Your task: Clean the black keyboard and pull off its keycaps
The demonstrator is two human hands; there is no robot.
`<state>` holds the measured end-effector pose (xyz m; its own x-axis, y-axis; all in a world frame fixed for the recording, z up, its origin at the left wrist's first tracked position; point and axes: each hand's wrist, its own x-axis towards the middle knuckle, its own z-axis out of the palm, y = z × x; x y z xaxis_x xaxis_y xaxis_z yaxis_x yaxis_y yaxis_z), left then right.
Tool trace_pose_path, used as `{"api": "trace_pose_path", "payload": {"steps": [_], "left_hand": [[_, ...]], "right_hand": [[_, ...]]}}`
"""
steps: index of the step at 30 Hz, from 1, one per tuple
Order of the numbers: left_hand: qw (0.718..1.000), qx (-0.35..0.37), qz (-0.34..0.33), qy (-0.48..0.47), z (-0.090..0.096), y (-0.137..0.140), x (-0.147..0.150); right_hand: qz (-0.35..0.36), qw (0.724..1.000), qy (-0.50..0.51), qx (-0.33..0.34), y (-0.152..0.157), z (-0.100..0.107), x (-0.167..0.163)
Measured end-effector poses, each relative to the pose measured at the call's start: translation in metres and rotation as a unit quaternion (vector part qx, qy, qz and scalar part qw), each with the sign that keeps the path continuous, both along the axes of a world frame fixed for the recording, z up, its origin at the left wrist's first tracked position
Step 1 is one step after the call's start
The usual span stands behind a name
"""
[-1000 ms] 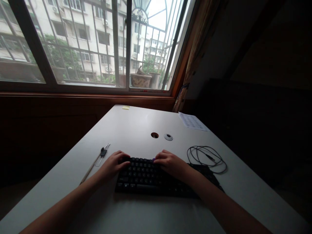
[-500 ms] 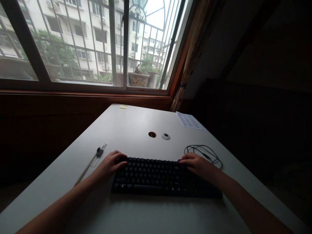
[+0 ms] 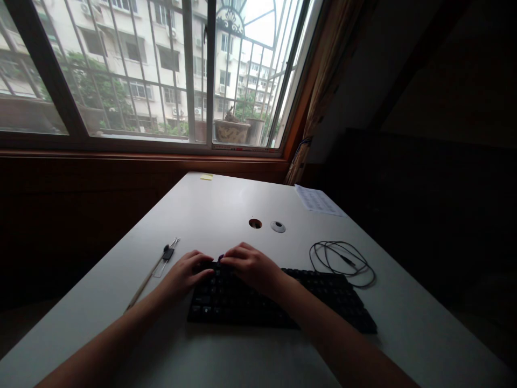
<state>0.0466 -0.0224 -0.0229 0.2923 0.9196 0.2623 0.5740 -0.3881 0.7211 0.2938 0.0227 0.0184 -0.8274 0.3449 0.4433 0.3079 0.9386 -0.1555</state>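
Note:
A black keyboard [image 3: 331, 293] lies flat on the white table. My left hand [image 3: 189, 272] grips its upper left corner, thumb over the keys and fingers at the back edge. Close to those fingertips, my right hand [image 3: 252, 267] is closed around a small dark purple thing [image 3: 220, 258] at the keyboard's back row. Most of that thing is hidden by the fingers, so its kind cannot be made out. My right forearm crosses over the keyboard and hides many keys.
Left of the keyboard lie a thin stick with a dark tip [image 3: 141, 288] and a black binder clip [image 3: 168, 254]. A coiled black cable [image 3: 343, 258] rests behind the keyboard's right end. Farther back are a cable hole [image 3: 255, 223], its round cover [image 3: 278, 227], printed paper [image 3: 319, 200] and yellow sticky notes [image 3: 206, 177].
My right hand has moved left along the keyboard's back edge with the small purple thing, from the right part to beside my left hand. The left hand keeps its grip on the corner.

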Motion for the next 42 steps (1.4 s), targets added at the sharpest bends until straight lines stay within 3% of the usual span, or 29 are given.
{"api": "trace_pose_path", "payload": {"steps": [5, 13, 23, 34, 38, 42], "left_hand": [[1.000, 0.002, -0.001, 0.005, 0.002, 0.000, 0.001], [1.000, -0.017, 0.006, 0.000, 0.001, 0.000, 0.000], [1.000, -0.025, -0.001, -0.009, -0.002, -0.001, -0.001], [1.000, -0.032, -0.001, -0.001, -0.008, 0.003, -0.004], [1.000, -0.026, 0.000, 0.008, -0.009, 0.004, -0.005], [1.000, -0.021, -0.010, 0.006, -0.012, 0.005, -0.007]], "right_hand": [[0.006, 0.997, -0.069, 0.035, 0.002, -0.014, -0.018], [-0.031, 0.997, -0.075, -0.010, -0.004, -0.006, 0.023], [-0.141, 0.986, -0.064, -0.061, -0.015, -0.001, 0.134], [-0.292, 0.955, -0.041, -0.033, -0.018, -0.022, 0.288], [-0.344, 0.939, -0.004, -0.021, -0.031, -0.024, 0.315], [-0.418, 0.906, 0.065, 0.014, -0.045, -0.030, 0.313]]}}
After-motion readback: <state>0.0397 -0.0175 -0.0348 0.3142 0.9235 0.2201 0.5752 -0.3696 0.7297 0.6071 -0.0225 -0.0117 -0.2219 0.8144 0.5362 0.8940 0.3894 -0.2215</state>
